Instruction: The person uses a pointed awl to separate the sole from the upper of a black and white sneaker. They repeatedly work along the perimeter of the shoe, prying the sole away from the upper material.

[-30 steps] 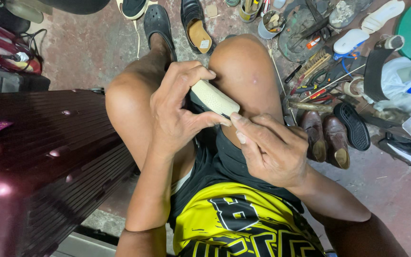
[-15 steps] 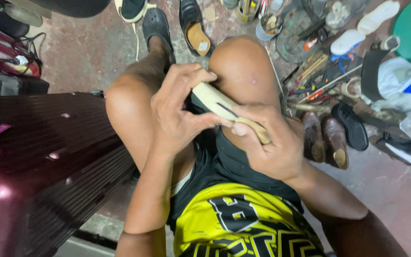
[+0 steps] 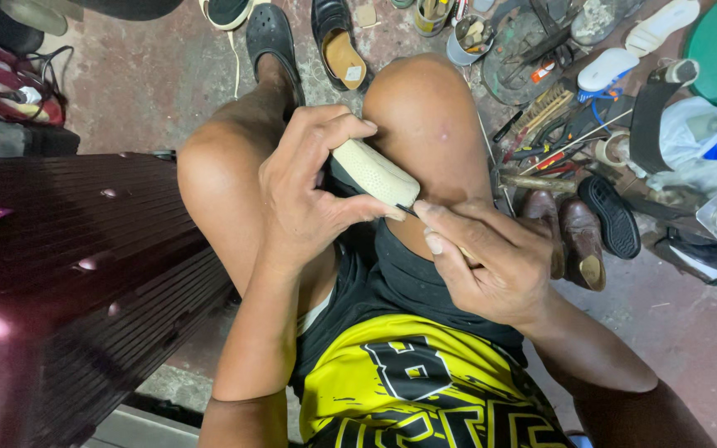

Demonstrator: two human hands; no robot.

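Now the cream, textured rubber sole piece (image 3: 373,172) sits tilted against the right knee (image 3: 425,116), gripped by the left hand (image 3: 309,195). Compared with a moment ago, the right hand (image 3: 491,261), pinching a thin dark blade (image 3: 406,209), has moved to the piece's lower edge, so trimming seems underway.

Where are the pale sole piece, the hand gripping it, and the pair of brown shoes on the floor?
pale sole piece (image 3: 373,172), head view, on its textured face.
left hand (image 3: 304,195), head view, on the back of the hand.
brown shoes (image 3: 570,236), head view, on the nearer shoe's upper.
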